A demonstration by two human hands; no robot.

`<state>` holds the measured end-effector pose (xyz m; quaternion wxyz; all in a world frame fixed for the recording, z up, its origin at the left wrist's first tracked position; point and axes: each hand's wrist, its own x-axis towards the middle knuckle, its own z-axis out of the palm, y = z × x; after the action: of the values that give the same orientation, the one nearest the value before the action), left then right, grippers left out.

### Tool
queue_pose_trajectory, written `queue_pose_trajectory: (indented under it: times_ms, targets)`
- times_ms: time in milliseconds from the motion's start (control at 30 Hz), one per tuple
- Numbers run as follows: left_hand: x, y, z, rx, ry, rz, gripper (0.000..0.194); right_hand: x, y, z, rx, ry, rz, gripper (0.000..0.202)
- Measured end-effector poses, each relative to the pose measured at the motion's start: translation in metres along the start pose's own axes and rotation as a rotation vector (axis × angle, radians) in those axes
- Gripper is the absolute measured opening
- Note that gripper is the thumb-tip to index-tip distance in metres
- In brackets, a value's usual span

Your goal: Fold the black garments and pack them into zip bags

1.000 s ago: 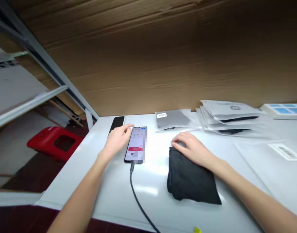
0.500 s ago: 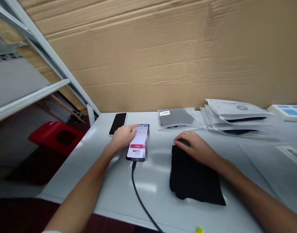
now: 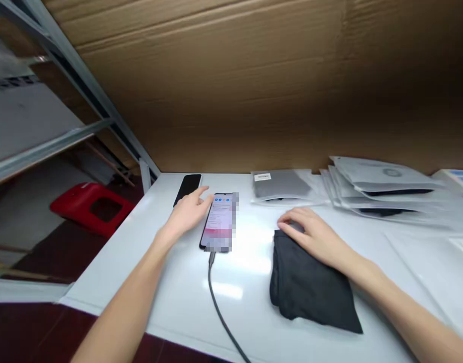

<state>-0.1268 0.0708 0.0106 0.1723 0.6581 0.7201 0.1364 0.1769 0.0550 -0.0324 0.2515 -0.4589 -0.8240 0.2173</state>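
My left hand (image 3: pixel 188 212) hovers at the left edge of a phone (image 3: pixel 218 222), its fingers spread and holding nothing. The phone's screen is lit, and a black cable (image 3: pixel 219 307) is plugged into its lower end. A second phone (image 3: pixel 186 186), with a dark screen, lies behind my left hand and is partly covered by it. On the right, my right hand (image 3: pixel 310 234) rests at the top edge of a folded black cloth (image 3: pixel 314 287), thumb and fingers curled around that edge. The fingertips' contact with the cloth is partly hidden.
A flat clear bag with dark contents (image 3: pixel 282 185) lies at the back of the white table (image 3: pixel 178 302). Beside it are several stacked bags (image 3: pixel 390 179) and a white-and-blue box (image 3: pixel 458 180). Cardboard (image 3: pixel 235 101) stands behind; a metal frame (image 3: pixel 91 91) and red stool (image 3: pixel 87 206) are left.
My left hand has drawn back leftward off the phone screen, its fingers opening out. The lit screen now shows different content with a row of blue icons. My right hand stays at the cloth.
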Motion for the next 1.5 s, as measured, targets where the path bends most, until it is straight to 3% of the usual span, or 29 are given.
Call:
queue_pose_trajectory:
  times_ms: [233,567,833,967,1267,1500]
  targets:
    - [0.0,-0.005,0.001,0.002,-0.099,-0.015,0.067,0.001,-0.002,0.0,0.004,0.003,0.007,0.022]
    - [-0.013,-0.002,-0.011,-0.06,-0.385,0.067,0.074,0.0,-0.001,0.0,-0.003,0.009,-0.001,0.021]
    - [-0.009,-0.011,-0.016,-0.068,-0.588,0.084,0.1,0.001,-0.001,0.0,-0.005,0.0,0.003,0.022]
    - [-0.009,-0.013,-0.016,-0.088,-0.638,0.056,0.099,0.001,-0.003,-0.001,-0.002,0.001,0.015,0.022]
    - [-0.01,-0.014,-0.015,-0.127,-0.619,0.018,0.103,0.001,-0.002,-0.001,0.037,-0.013,0.038,0.023]
    - [-0.003,-0.012,-0.006,-0.087,-0.263,0.091,0.066,0.001,-0.004,-0.002,0.047,-0.016,0.046,0.025]
